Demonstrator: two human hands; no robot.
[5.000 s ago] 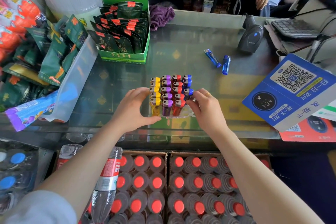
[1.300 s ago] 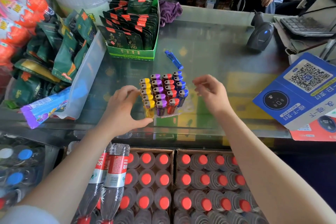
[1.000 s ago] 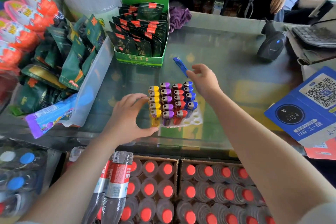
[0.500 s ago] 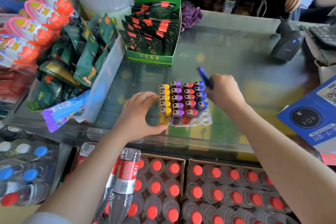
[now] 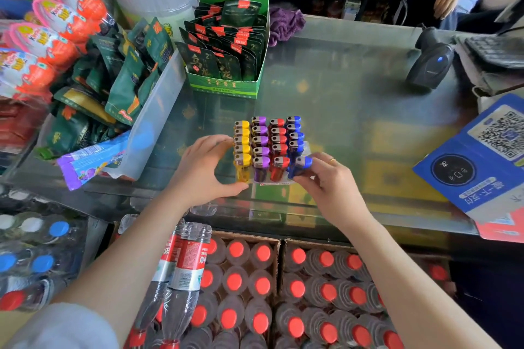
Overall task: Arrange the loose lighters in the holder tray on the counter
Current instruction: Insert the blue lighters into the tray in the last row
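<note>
Holder tray (image 5: 307,150) near front edge of glass surface (image 5: 340,88), loaded with upright lighters in four colour columns: yellow (image 5: 242,139), purple (image 5: 260,139), red (image 5: 278,139), blue (image 5: 295,136). Left hand (image 5: 202,170) cupped against tray's left side, fingers at yellow column, thumb at front corner. Right hand (image 5: 330,181) pinching blue lighter (image 5: 301,166), tilted, at front right corner of tray beside front red one. Hands apart, one each side of tray. Barcode scanner (image 5: 429,62) far right; green display box (image 5: 226,45) behind tray.
</note>
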